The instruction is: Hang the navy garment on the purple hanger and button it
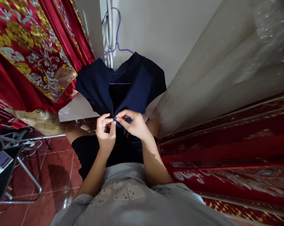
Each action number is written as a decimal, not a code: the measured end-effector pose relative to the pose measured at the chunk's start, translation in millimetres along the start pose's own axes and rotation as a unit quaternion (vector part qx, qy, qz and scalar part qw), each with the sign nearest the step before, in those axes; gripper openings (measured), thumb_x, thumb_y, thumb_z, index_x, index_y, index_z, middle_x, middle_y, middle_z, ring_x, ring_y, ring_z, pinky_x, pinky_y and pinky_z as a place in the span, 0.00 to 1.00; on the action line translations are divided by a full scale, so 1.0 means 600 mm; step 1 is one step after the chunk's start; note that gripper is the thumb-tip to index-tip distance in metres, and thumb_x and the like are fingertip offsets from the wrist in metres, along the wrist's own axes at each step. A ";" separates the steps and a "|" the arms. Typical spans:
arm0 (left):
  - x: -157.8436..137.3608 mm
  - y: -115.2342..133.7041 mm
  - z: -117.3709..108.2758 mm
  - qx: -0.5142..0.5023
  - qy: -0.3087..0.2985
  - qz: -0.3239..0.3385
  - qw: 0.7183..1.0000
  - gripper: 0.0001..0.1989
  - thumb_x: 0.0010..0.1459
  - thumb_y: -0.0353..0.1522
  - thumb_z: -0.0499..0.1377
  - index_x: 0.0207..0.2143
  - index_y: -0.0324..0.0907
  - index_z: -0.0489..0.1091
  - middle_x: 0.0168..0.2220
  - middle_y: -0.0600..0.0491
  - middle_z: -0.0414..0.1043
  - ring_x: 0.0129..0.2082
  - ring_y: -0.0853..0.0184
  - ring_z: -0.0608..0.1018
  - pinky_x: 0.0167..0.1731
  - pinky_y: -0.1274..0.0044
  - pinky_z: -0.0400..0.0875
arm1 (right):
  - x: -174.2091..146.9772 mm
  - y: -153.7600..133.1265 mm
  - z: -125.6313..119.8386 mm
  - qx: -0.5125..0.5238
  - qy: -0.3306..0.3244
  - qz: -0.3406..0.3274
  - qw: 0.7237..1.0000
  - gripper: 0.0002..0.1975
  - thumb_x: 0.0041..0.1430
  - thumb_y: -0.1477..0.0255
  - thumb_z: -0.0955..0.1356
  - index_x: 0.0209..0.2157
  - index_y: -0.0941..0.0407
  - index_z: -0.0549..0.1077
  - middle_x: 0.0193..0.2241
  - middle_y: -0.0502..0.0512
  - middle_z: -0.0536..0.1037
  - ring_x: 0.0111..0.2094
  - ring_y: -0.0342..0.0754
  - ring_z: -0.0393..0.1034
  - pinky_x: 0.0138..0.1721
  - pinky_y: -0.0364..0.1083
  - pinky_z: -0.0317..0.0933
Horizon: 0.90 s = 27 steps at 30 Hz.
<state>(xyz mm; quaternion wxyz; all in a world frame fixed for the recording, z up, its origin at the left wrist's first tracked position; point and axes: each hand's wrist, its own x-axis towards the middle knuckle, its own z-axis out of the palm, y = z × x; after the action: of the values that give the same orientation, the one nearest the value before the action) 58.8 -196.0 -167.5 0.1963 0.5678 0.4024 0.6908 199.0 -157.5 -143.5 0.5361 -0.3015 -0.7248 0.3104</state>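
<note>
A dark navy short-sleeved garment [142, 83] hangs on a purple wire hanger [117, 37] in front of me, its neck open in a V. At the bottom of that opening my left hand [106, 130] pinches the front edge between thumb and fingers. My right hand [132, 123] pinches the other edge beside it. Between the fingertips shows a small shiny button [115, 118]; whether it sits in a buttonhole is too small to tell. The garment's lower part is hidden behind my hands and against my dark shorts.
Red cloth [38, 56] with gold and silver embroidery hangs at the left. More red embroidered cloth [226, 141] and clear plastic sheeting [226, 59] line the right side. A metal-framed chair [30, 174] with a phone [3, 159] stands on the red tiled floor [56, 169].
</note>
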 end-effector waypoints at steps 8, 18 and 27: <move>0.001 0.000 -0.003 0.012 -0.012 -0.014 1.000 0.13 0.64 0.32 0.64 0.50 0.42 0.68 0.35 0.53 0.73 0.32 0.70 0.77 0.35 0.79 0.73 | 0.007 0.016 0.024 -0.013 0.040 -0.052 0.998 0.06 0.71 0.69 0.66 0.38 0.55 0.73 0.34 0.52 0.75 0.35 0.45 0.69 0.39 0.46 0.64; -0.013 -0.018 0.005 0.041 -0.109 -0.026 0.993 0.10 0.65 0.28 0.59 0.44 0.44 0.60 0.34 0.54 0.69 0.32 0.69 0.76 0.37 0.78 0.72 | 0.158 0.056 -0.030 -0.113 0.210 -0.078 0.968 0.17 0.72 0.55 0.62 0.39 0.53 0.72 0.39 0.57 0.73 0.43 0.51 0.69 0.48 0.53 0.67; -0.015 -0.040 0.047 0.062 -0.178 0.021 0.982 0.04 0.67 0.29 0.58 0.41 0.44 0.64 0.35 0.51 0.71 0.33 0.66 0.77 0.37 0.75 0.73 | 0.322 0.042 -0.107 -0.221 0.190 -0.182 0.939 0.26 0.74 0.50 0.54 0.43 0.56 0.70 0.43 0.58 0.71 0.51 0.52 0.71 0.56 0.54 0.69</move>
<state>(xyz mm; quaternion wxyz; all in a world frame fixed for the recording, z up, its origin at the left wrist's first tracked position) 83.4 -178.9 -191.0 0.2146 0.7013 0.3914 0.5559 216.2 15.1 -34.0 0.6309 -0.3291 -0.7022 -0.0238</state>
